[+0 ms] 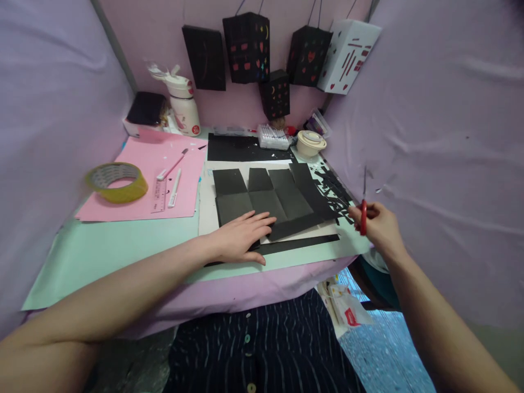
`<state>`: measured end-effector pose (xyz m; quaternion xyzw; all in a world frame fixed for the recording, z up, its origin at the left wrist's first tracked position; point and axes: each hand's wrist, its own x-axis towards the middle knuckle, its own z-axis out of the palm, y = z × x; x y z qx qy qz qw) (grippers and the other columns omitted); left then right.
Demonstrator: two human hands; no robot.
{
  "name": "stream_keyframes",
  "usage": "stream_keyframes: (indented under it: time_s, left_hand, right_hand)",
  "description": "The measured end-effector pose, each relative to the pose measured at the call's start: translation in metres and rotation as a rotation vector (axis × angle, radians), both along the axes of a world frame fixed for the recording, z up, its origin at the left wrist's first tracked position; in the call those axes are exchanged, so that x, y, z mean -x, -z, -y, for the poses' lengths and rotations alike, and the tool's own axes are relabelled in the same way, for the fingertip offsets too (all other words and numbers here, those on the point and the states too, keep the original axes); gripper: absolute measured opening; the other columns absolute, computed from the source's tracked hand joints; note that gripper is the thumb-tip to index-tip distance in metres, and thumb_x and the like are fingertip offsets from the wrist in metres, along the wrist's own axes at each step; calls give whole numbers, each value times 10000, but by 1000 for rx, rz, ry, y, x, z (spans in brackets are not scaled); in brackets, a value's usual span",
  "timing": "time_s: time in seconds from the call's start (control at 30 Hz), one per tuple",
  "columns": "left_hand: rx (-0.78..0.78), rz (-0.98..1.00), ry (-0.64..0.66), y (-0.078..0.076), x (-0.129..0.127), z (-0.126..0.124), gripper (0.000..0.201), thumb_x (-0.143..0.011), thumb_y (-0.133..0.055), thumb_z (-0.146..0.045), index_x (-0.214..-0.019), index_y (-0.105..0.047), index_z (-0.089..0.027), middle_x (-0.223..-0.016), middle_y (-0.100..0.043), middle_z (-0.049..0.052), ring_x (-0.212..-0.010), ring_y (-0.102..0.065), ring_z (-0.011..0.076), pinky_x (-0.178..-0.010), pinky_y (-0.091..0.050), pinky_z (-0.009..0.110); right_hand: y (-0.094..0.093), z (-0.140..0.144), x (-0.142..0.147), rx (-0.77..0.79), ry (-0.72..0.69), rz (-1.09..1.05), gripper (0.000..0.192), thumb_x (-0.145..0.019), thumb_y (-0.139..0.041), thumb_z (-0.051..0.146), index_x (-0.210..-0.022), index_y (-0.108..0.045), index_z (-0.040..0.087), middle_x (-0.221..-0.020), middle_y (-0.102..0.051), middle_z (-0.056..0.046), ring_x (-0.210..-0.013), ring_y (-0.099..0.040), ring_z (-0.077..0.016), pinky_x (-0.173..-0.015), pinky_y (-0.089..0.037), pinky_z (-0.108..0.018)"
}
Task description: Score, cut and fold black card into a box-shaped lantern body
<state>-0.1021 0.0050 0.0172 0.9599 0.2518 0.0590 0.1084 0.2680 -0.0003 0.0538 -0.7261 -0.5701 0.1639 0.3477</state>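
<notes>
My left hand (244, 236) lies flat with fingers spread on a creased sheet of black paper (264, 202). Slits along the sheet's far edge divide it into several flaps. Beneath it are a pale board (207, 210) and a black strip (303, 245) near the table's front edge. Off to the right, my right hand (379, 226) is closed around red-handled scissors (363, 215), held upright above the table's right edge, apart from the sheet. Black paper scraps (333, 194) lie between the sheet and that hand.
At the left, yellow tape (118, 183), a pink cutter (174, 164), a white pen (174, 188) and a clear ruler (159, 195) rest on pink paper (139, 150). Behind stand a bottle (184, 106), cotton swabs (274, 136) and a cream bowl (311, 144). Several paper lanterns (246, 49) hang above.
</notes>
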Motion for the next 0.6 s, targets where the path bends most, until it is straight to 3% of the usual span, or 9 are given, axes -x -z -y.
stream_keyframes:
  time_s: [0.13, 0.27, 0.4, 0.6]
  left_hand:
    - [19, -44, -9, 5, -2, 5, 863, -847, -447, -734, -1494, -269, -190, -1565, -283, 119, -1461, -194, 275, -1166, -102, 466]
    - [-34, -82, -43, 4, -7, 17, 870, -818, -431, -776, -1485, -320, -228, -1557, -293, 135, -1434, -235, 322, -1133, -144, 490]
    - [-53, -96, -64, 0, -10, 25, 889, -795, -433, -798, -1479, -343, -236, -1508, -357, 161, -1376, -300, 358, -1082, -195, 519]
    - [-41, -94, -82, 0, -11, 26, 895, -790, -438, -801, -1487, -325, -252, -1492, -362, 166, -1352, -305, 370, -1059, -204, 526]
  right_hand:
    - [4, 74, 47, 434, -334, -356, 397, -839, -549, 575, -875, -558, 180, -643, -555, -1, -534, -496, -118, -488, -402, -237]
    - [14, 121, 78, 688, -414, -573, 390, -865, -541, 571, -857, -546, 182, -756, -593, -19, -579, -526, -114, -517, -417, -238]
    - [20, 127, 90, 784, -409, -659, 387, -867, -551, 544, -817, -580, 161, -726, -607, -21, -588, -557, -122, -545, -424, -246]
    - [29, 120, 97, 783, -344, -801, 438, -829, -584, 593, -915, -578, 163, -779, -646, -33, -608, -560, -126, -572, -461, -255]
